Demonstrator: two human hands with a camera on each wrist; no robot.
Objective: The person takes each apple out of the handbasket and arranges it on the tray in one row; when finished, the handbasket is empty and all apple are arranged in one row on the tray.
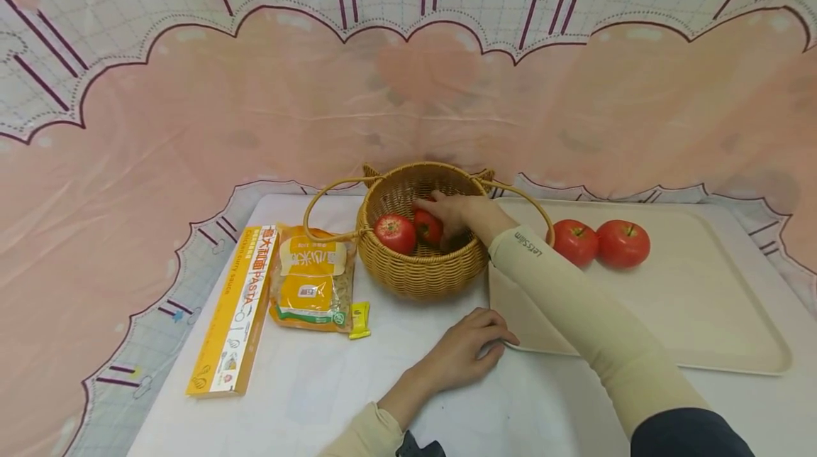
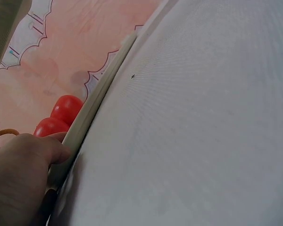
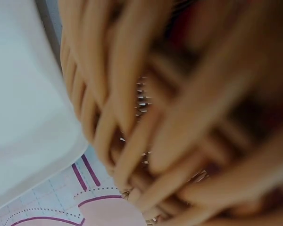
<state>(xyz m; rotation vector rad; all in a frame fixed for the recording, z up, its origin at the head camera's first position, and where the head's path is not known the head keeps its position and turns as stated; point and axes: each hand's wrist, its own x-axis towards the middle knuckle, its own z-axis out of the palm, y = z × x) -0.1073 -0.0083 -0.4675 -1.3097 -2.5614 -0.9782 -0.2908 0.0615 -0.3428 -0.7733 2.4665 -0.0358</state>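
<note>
While the right hand (image 1: 454, 217) grips an apple (image 1: 428, 228) inside the wicker basket (image 1: 421, 276), the left hand (image 1: 469, 347) steadies the serving tray (image 1: 702, 315)

The gripped apple sits in the basket's right half, fingers over its top; weave blocks the right wrist view of that contact. Just to its left lies a second apple (image 1: 394, 233). Both look round, so direction matters more than any long axis: they lie beyond the left hand, toward the far edge of the table (image 1: 306, 400), and the right hand is nearer. The left thumb and forefinger appear to pinch the tray's near left corner. The basket stands just beside the tray's left edge; near the tray's far edge, a third apple (image 1: 575, 243) and a fourth apple (image 1: 623, 243) sit side by side, the right forearm (image 1: 587, 322) passing just beside the third.
</note>
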